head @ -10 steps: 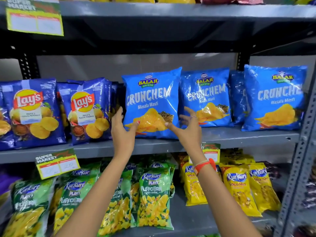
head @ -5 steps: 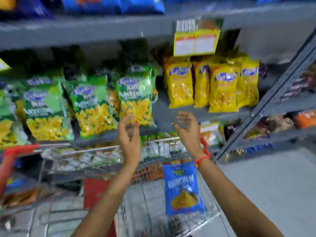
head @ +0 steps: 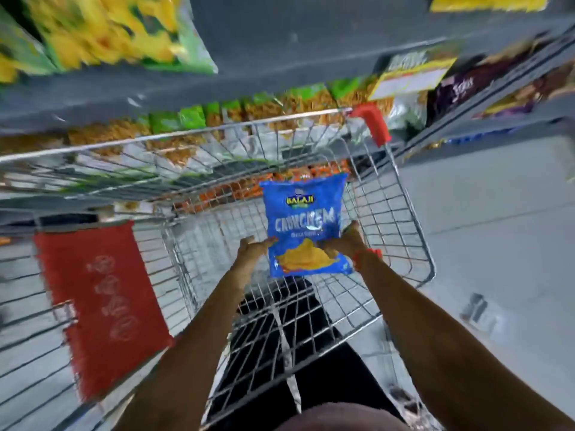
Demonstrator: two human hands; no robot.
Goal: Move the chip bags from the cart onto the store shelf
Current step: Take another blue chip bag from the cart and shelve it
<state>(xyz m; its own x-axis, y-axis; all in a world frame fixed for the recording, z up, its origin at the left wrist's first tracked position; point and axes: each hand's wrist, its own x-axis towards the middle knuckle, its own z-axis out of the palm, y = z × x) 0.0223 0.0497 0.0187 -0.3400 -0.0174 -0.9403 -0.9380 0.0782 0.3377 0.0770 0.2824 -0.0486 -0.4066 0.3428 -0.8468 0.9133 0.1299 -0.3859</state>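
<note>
A blue Balaji Crunchem chip bag (head: 306, 223) lies inside the wire shopping cart (head: 413, 219), label facing me. My left hand (head: 252, 247) touches the bag's lower left edge. My right hand (head: 347, 241), with a red band on its wrist, closes on the bag's lower right side, fingers over the front. Both arms reach down into the cart basket. The frame is blurred, so the left hand's hold is unclear. No other chip bag shows in the cart.
A red flap (head: 102, 306) hangs on the cart's left part, and a red corner guard (head: 373, 124) sits at its far right. Grey store shelves (head: 280, 54) with green and yellow snack bags (head: 102, 29) rise behind the cart. Grey floor (head: 497, 244) lies to the right.
My view swung from the upper shelf down to the cart. Both hands left the shelved blue bags, dropped into the cart and came onto the blue bag lying there.
</note>
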